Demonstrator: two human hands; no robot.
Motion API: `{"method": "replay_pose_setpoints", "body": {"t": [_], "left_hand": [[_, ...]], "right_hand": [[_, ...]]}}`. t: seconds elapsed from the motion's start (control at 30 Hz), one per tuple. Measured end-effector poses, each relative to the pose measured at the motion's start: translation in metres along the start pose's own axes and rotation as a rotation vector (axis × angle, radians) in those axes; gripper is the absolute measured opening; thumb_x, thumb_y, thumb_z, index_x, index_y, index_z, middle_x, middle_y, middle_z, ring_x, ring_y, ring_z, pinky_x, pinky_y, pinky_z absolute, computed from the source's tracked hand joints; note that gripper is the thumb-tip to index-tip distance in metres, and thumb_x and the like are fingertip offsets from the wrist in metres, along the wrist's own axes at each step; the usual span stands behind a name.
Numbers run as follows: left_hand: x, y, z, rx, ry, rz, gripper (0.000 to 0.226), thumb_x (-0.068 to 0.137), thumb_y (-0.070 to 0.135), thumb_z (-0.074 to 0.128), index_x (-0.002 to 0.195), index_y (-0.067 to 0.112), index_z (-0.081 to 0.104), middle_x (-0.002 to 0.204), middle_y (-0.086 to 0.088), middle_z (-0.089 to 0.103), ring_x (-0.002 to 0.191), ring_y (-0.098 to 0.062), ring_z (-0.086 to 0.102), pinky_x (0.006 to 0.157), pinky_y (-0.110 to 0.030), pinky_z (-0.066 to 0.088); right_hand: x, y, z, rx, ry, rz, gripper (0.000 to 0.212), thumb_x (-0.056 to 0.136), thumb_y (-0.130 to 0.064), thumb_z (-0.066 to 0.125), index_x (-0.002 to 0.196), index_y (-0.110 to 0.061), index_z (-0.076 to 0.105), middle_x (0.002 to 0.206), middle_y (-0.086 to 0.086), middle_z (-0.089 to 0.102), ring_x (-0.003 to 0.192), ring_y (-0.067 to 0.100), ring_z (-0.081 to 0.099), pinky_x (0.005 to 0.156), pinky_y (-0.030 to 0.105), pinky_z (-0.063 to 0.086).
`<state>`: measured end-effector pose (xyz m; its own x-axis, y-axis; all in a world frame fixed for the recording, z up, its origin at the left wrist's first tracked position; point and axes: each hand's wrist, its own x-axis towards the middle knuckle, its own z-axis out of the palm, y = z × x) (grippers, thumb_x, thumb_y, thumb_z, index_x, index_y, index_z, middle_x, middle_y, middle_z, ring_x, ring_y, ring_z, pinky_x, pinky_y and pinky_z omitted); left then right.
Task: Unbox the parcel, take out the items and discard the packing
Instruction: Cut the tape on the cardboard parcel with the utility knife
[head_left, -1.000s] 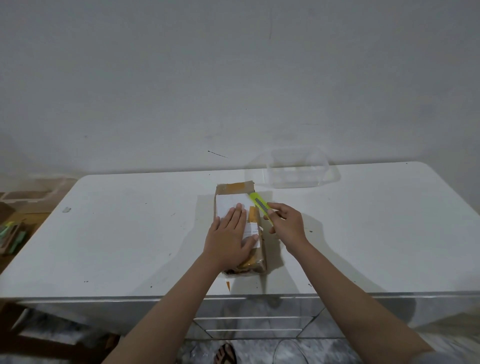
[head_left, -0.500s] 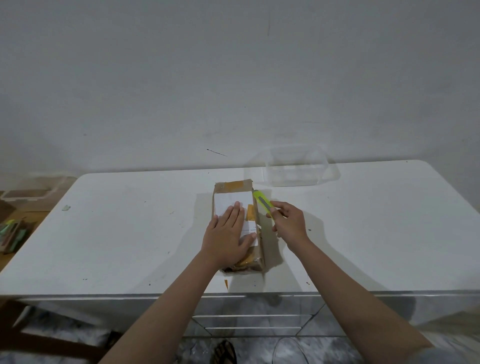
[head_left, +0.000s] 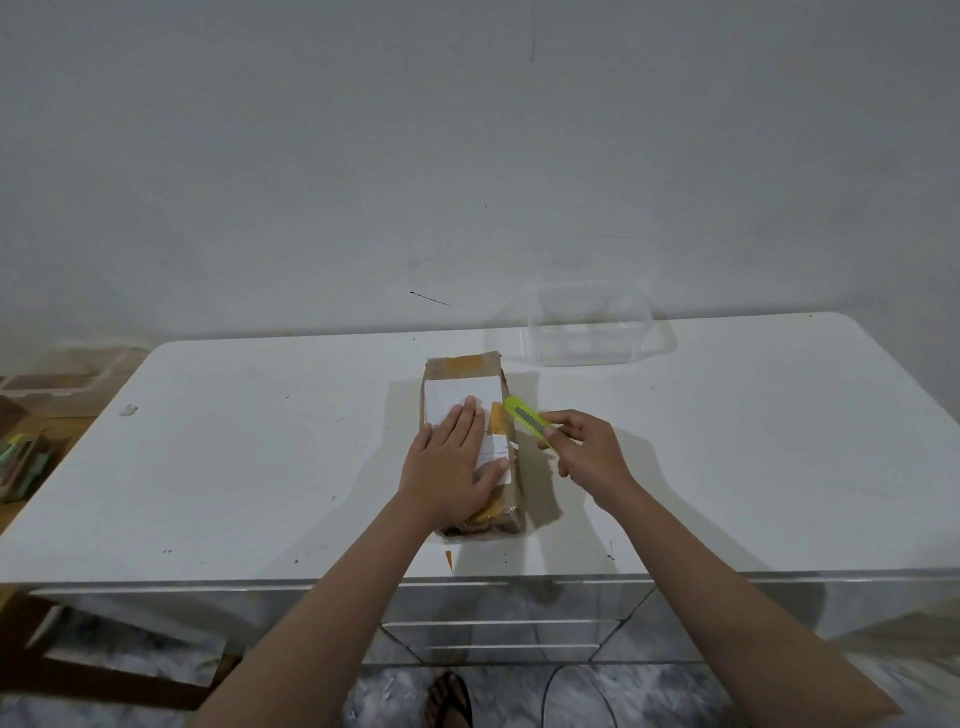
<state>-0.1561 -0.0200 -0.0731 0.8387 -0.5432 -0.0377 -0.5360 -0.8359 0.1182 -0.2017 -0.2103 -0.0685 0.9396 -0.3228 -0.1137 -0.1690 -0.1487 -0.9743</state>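
Left hand (head_left: 449, 462) flat on parcel (head_left: 467, 374)

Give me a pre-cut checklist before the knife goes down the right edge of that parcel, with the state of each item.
1. Parcel held steady: ok, the left hand lies flat on its top.
2. Cutter gripped: ok, the right hand holds its rear end.
3. Blade extended: cannot tell, the tip is too small to see.
4. Left hand's fingers clear of the cutting line: not ok, they lie close beside the cutter's tip.
5. Parcel fully on the table: ok, though near the front edge.
6. Clear container out of the way: ok, it stands behind the parcel.
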Motion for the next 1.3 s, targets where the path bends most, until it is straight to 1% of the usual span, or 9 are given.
{"method": "replay_pose_setpoints", "body": {"t": [0.07,0.2,0.63,0.77,0.87,0.97,1.07,1.2,1.3], "left_hand": [[0.0,0.0,0.0,0.001,0.002,0.003,0.083,0.082,0.066,0.0,0.15,0.02,-0.002,0.159,0.003,-0.007,0.146,-0.014,-0.005,0.116,-0.039,0.001],[0.001,0.0,0.0,0.0,0.004,0.007,0.087,0.077,0.067,-0.005,0.15,0.02,-0.002,0.159,0.003,-0.007,0.146,-0.015,-0.005,0.116,-0.039,0.001],[0.0,0.002,-0.003,0.02,0.005,0.004,0.088,0.076,0.067,-0.006,0.15,0.019,-0.002,0.159,0.002,-0.006,0.146,-0.015,-0.004,0.116,-0.038,0.002],[0.0,0.002,-0.002,0.024,0.002,0.002,0.088,0.076,0.067,-0.006,0.15,0.019,-0.001,0.159,0.002,-0.005,0.146,-0.016,-0.003,0.117,-0.039,0.003],[0.001,0.002,-0.003,0.021,0.001,0.002,0.087,0.078,0.067,-0.004,0.15,0.019,-0.001,0.159,0.002,-0.004,0.146,-0.016,-0.003,0.117,-0.039,0.004],[0.001,0.002,-0.004,0.024,-0.003,-0.002,0.082,0.082,0.065,0.001,0.15,0.019,-0.001,0.159,0.002,-0.005,0.146,-0.016,-0.003,0.116,-0.04,0.003],[0.0,0.002,-0.004,0.015,-0.01,-0.005,0.088,0.077,0.067,-0.004,0.15,0.019,-0.001,0.159,0.002,-0.006,0.146,-0.015,-0.004,0.116,-0.04,0.003],[-0.001,0.003,-0.005,0.009,-0.011,-0.014,0.079,0.085,0.063,0.007,0.15,0.019,-0.001,0.159,0.003,-0.006,0.146,-0.014,-0.004,0.117,-0.039,0.002],[-0.002,0.004,-0.007,0.006,-0.023,-0.016,0.078,0.085,0.061,0.009,0.15,0.019,-0.002,0.159,0.003,-0.007,0.146,-0.014,-0.005,0.117,-0.039,0.001]], "right_hand": [[0.0,0.003,-0.005,0.0,-0.026,0.009,0.019,0.092,-0.008,0.056,0.108,-0.006,0.066,0.087,0.014,0.069,0.039,-0.003,0.053,0.037,0.015,0.036],[0.002,0.006,-0.012,0.0,-0.078,0.02,0.019,0.091,-0.01,0.058,0.107,-0.006,0.067,0.077,0.012,0.069,0.035,0.01,0.041,0.039,0.018,0.036],[-0.004,0.007,-0.023,-0.034,-0.121,0.009,0.016,0.09,-0.009,0.059,0.103,-0.009,0.069,0.07,0.01,0.068,0.034,0.012,0.039,0.041,0.023,0.036],[-0.01,0.008,-0.026,-0.066,-0.165,0.018,0.017,0.089,-0.006,0.058,0.1,-0.012,0.07,0.067,0.007,0.068,0.035,0.01,0.038,0.04,0.021,0.035],[-0.019,0.01,-0.022,-0.087,-0.185,0.018,0.018,0.089,-0.007,0.058,0.096,-0.017,0.071,0.066,0.005,0.069,0.034,0.009,0.038,0.04,0.02,0.035],[-0.021,0.009,-0.02,-0.071,-0.168,0.022,0.018,0.089,-0.006,0.058,0.098,-0.016,0.07,0.068,0.007,0.069,0.034,0.007,0.039,0.041,0.021,0.035],[-0.023,0.008,-0.023,-0.066,-0.178,0.024,0.017,0.089,-0.006,0.059,0.097,-0.016,0.07,0.069,0.008,0.069,0.034,0.008,0.038,0.041,0.021,0.035],[-0.027,0.008,-0.032,-0.072,-0.191,0.029,0.017,0.089,-0.006,0.058,0.096,-0.015,0.071,0.069,0.009,0.068,0.034,0.008,0.036,0.04,0.02,0.033],[-0.033,0.009,-0.036,-0.072,-0.191,0.035,0.017,0.089,-0.006,0.058,0.095,-0.016,0.07,0.069,0.009,0.068,0.035,0.01,0.036,0.04,0.02,0.034]]}}
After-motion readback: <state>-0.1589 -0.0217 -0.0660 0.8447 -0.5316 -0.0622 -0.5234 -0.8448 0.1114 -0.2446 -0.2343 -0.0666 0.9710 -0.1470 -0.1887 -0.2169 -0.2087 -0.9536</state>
